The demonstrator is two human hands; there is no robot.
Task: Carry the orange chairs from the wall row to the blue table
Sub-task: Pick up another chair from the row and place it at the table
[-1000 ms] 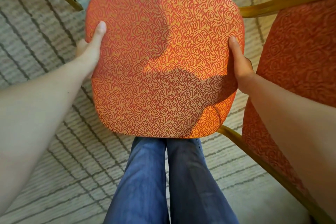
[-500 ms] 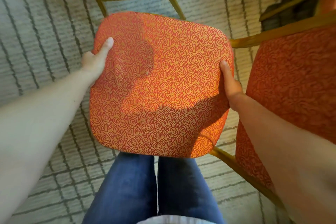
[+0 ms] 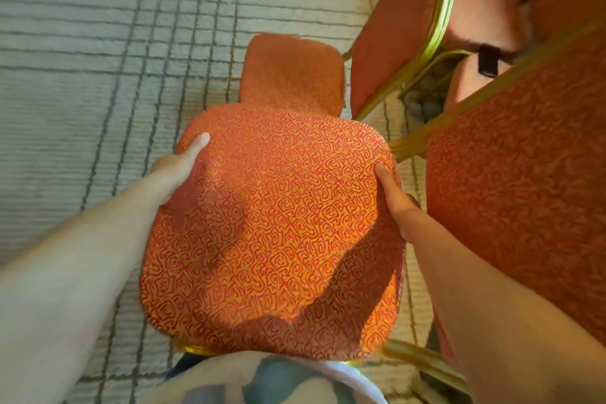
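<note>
I look straight down on an orange chair (image 3: 275, 223) with a swirl-patterned cushion and a gold frame, held close against my body. My left hand (image 3: 177, 167) grips the cushion's left edge, thumb lying on top and fingers hidden underneath. My right hand (image 3: 396, 200) grips the right edge the same way, thumb on top. The chair's own backrest (image 3: 292, 72) shows beyond the cushion. The blue table is not in view.
Another orange chair (image 3: 518, 180) stands right beside my right arm. A third chair (image 3: 410, 16) with a gold frame is at the upper right. Pale carpet (image 3: 98, 59) with dark grid lines stretches to the left and ahead.
The held chair has come up closer to my body, hiding my legs. The view has swung, so the chairs at the right and the carpet lines have shifted. Both hands keep their grip.
</note>
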